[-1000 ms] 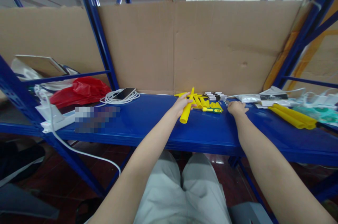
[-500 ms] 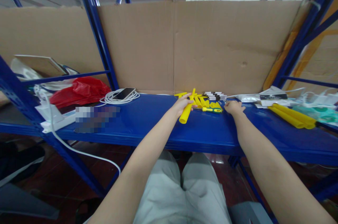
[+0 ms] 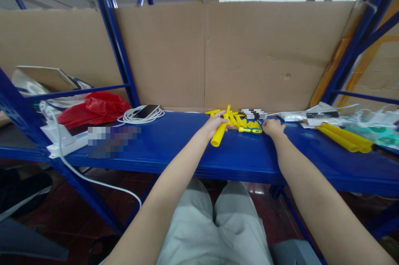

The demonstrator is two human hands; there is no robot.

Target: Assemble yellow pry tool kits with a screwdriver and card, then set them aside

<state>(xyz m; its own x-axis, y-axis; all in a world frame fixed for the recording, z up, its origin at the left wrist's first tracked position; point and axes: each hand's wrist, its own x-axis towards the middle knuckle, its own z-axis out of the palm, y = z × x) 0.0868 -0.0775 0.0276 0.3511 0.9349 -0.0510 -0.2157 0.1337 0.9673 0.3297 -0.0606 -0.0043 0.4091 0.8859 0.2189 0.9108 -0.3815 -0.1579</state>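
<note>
My left hand point(image 3: 215, 123) is wrapped round a yellow plastic tube point(image 3: 219, 134), whose wide round end tilts down toward me. A narrower yellow piece shows above the fingers. My right hand point(image 3: 273, 127) rests low over the blue shelf with its fingers curled together; whatever they pinch is hidden or too small to make out. Between the hands lies a screwdriver point(image 3: 249, 130) with a yellow and green handle. Behind it are several short yellow plastic pieces point(image 3: 238, 121) and a stack of black and white sticks point(image 3: 254, 113).
On the right lie two long yellow tubes point(image 3: 346, 138) and white packets point(image 3: 322, 112). A coiled white cable with a phone point(image 3: 148, 111), a red bag point(image 3: 96, 109) and a white power strip point(image 3: 70, 144) occupy the left. Cardboard point(image 3: 249, 57) stands behind the blue shelf point(image 3: 174, 144).
My right hand has shifted slightly left, closer to the screwdriver handle. My left hand keeps its hold on the yellow tube, nearly unmoved.
</note>
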